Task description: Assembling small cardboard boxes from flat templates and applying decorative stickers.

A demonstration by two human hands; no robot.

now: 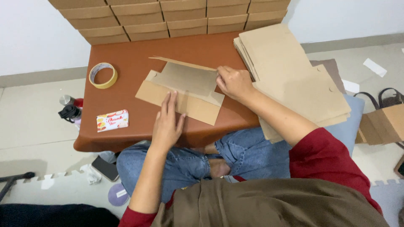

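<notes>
A flat brown cardboard box blank [185,90] lies on the small brown table [134,59], with one panel folded up along its far edge. My left hand [167,122] presses flat on the near flap of the blank, fingers spread. At the blank's right end, my right hand [234,82] pinches the raised panel's edge. A thick stack of unfolded cardboard blanks [290,75] rests on the table's right side, touching my right forearm and overhanging the table edge.
Folded cardboard boxes [168,19] are stacked along the wall behind the table. A roll of tape [103,75] and a small printed card pack [112,120] lie on the table's left. Bottles [70,110], a phone [105,167] and a bag [385,113] are on the floor.
</notes>
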